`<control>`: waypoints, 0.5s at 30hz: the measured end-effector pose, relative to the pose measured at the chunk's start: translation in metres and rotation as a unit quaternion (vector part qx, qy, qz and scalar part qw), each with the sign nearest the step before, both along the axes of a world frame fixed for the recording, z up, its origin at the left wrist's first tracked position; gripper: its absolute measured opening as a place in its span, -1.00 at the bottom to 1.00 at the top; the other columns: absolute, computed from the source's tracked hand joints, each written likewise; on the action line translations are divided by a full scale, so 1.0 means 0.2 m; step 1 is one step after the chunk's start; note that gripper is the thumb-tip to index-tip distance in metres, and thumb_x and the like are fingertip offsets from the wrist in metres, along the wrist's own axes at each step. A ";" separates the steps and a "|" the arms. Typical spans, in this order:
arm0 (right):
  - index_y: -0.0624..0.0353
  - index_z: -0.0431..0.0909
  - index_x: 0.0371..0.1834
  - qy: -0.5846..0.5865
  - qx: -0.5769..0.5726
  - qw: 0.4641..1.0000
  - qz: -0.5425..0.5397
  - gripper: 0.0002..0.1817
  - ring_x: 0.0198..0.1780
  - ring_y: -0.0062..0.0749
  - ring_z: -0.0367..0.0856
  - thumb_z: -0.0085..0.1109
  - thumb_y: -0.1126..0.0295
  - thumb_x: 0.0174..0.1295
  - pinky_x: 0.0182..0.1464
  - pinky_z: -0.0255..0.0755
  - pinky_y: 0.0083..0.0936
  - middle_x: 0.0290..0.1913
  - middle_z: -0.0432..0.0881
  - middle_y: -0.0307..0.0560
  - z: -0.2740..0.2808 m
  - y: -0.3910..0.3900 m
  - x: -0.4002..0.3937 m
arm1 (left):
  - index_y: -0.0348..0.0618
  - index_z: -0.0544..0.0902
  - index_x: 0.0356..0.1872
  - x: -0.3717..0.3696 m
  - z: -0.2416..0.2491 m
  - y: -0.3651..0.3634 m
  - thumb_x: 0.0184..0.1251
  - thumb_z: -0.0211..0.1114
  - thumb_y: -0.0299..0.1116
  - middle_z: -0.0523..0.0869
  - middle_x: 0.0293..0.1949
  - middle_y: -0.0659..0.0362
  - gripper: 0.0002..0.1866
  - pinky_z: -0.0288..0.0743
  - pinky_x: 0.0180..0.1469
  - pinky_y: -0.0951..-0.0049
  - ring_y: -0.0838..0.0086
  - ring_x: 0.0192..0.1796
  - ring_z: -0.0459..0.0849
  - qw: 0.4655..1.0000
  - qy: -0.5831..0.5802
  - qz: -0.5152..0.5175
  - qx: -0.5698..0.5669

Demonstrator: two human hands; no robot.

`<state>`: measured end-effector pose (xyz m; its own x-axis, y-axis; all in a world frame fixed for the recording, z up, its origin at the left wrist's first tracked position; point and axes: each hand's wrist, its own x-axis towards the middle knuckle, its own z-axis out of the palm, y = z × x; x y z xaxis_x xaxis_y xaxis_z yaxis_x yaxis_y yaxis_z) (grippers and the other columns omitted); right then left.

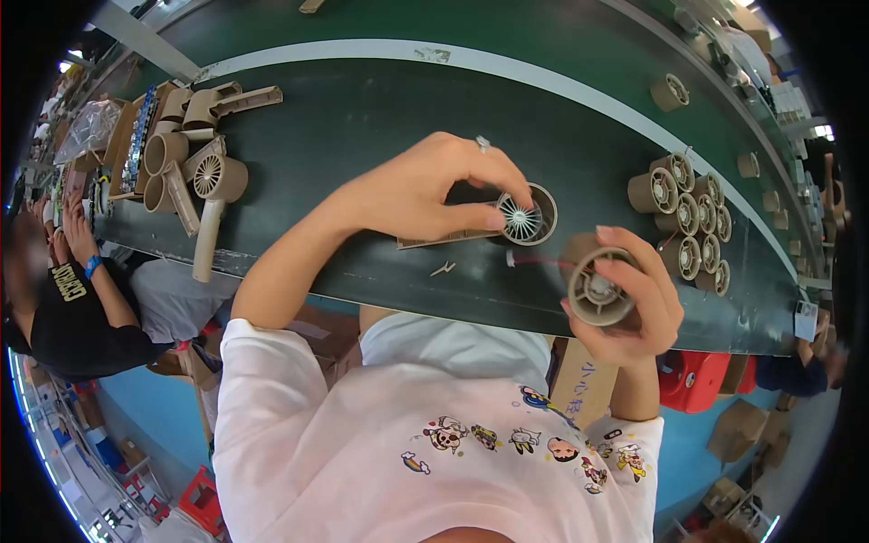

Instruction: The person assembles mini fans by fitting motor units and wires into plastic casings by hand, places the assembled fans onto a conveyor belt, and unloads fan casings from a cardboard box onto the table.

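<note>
The right hand point(644, 306) is holding a short tan plastic cylinder with a spoked hub point(598, 286), the grip closed around its outer wall, over the dark green counter point(362, 118). A thin red wire point(545, 263) is trailing leftward from the cylinder, ending in a small white connector point(510, 259) just below a tan plastic shell with a round, open head point(549, 224). That shell is lying left of the cylinder and farther from the body, its long handle point(445, 241) running leftward, roughly along the counter's near edge. The left hand point(425, 185) is the nearer one: its thumb and forefinger are arching partly open at the head, beside a pale radial grille point(521, 220); whether they are pinching anything, I cannot tell.
</note>
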<state>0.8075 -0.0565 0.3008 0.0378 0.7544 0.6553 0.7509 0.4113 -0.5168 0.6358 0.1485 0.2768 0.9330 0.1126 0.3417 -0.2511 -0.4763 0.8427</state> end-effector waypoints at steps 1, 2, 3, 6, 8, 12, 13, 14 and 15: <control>0.28 0.61 -0.24 -0.022 -0.006 0.999 -0.028 -0.53 -0.19 -0.09 0.69 0.49 0.61 -0.36 -0.17 0.60 -0.44 -0.06 0.63 0.23 0.01 -0.03 0.01 | -0.23 0.68 -0.19 -0.01 -0.01 0.01 0.14 0.38 -0.36 0.70 -0.07 0.02 -0.76 0.50 -0.08 0.35 0.25 -0.17 0.66 1.000 -0.001 0.001 -0.002; 0.28 0.61 -0.24 -0.022 -0.008 0.999 -0.028 -0.53 -0.19 -0.09 0.69 0.49 0.61 -0.36 -0.17 0.60 -0.44 -0.06 0.63 0.23 0.01 -0.06 0.02 | -0.22 0.66 -0.14 -0.02 -0.02 0.02 0.08 0.42 -0.30 0.69 -0.09 0.04 -0.67 0.50 -0.08 0.35 0.23 -0.14 0.65 0.992 0.074 0.051 0.085; 0.27 0.62 -0.25 -0.036 -0.010 0.998 -0.045 -0.53 -0.19 -0.09 0.69 0.51 0.60 -0.38 -0.18 0.60 -0.44 -0.06 0.63 0.22 0.00 -0.08 0.03 | -0.21 0.64 -0.10 -0.03 -0.05 0.02 0.01 0.47 -0.24 0.68 -0.11 0.06 -0.57 0.49 -0.08 0.35 0.21 -0.10 0.64 0.969 0.148 0.098 0.171; 0.23 0.63 -0.25 -0.047 -0.021 0.997 -0.063 -0.51 -0.19 -0.09 0.69 0.54 0.58 -0.40 -0.19 0.62 -0.42 -0.04 0.61 0.22 -0.03 -0.13 0.05 | -0.22 0.61 -0.16 0.00 -0.10 -0.01 -0.08 0.51 -0.19 0.66 -0.27 0.08 -0.54 0.49 -0.17 0.31 0.16 -0.18 0.64 0.932 0.205 0.156 0.255; 0.23 0.64 -0.24 -0.052 -0.013 0.997 -0.062 -0.50 -0.18 -0.07 0.68 0.54 0.57 -0.41 -0.17 0.61 -0.40 -0.04 0.61 0.22 -0.05 -0.15 0.06 | -0.24 0.59 -0.29 0.02 -0.07 -0.02 -0.10 0.49 -0.25 0.65 -0.38 0.09 -0.62 0.48 -0.28 0.21 0.15 -0.32 0.62 0.922 0.332 0.054 0.190; 0.24 0.64 -0.23 -0.045 0.021 0.995 -0.084 -0.50 -0.17 -0.01 0.67 0.53 0.53 -0.40 -0.15 0.61 -0.32 -0.05 0.60 0.30 -0.07 -0.21 0.07 | -0.22 0.50 -0.58 0.00 -0.11 -0.13 -0.08 0.32 -0.46 0.63 -0.47 0.10 -0.86 0.39 -0.49 0.32 0.22 -0.46 0.59 0.928 0.058 0.129 0.346; 0.25 0.64 -0.22 -0.041 0.032 0.994 -0.092 -0.50 -0.17 0.02 0.66 0.52 0.51 -0.40 -0.14 0.61 -0.28 -0.06 0.59 0.33 -0.07 -0.23 0.08 | -0.21 0.46 -0.65 0.00 -0.12 -0.15 -0.23 0.27 -0.47 0.62 -0.46 0.07 -0.86 0.36 -0.55 0.41 0.28 -0.49 0.58 0.910 -0.069 0.117 0.392; 0.26 0.62 -0.20 -0.045 0.051 0.994 -0.084 -0.49 -0.15 0.08 0.65 0.51 0.47 -0.36 -0.14 0.62 -0.21 -0.08 0.58 0.41 -0.08 -0.24 0.11 | -0.20 0.48 -0.62 -0.01 -0.11 -0.18 -0.27 0.25 -0.43 0.57 -0.51 0.10 -0.85 0.34 -0.55 0.44 0.34 -0.51 0.55 0.869 -0.132 0.122 0.460; 0.26 0.60 -0.18 -0.048 0.069 0.992 -0.098 -0.49 -0.14 0.11 0.65 0.50 0.46 -0.33 -0.12 0.62 -0.18 -0.08 0.58 0.41 -0.09 -0.26 0.12 | -0.19 0.49 -0.58 -0.01 -0.10 -0.20 -0.31 0.24 -0.39 0.52 -0.56 0.14 -0.82 0.32 -0.55 0.47 0.40 -0.52 0.52 0.820 -0.193 0.125 0.524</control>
<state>0.8306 -0.1085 0.2834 0.1069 0.6422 0.7591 0.8666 0.3141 -0.3878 0.6335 0.1080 0.2569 0.7244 -0.2605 0.6382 -0.1867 -0.9654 -0.1822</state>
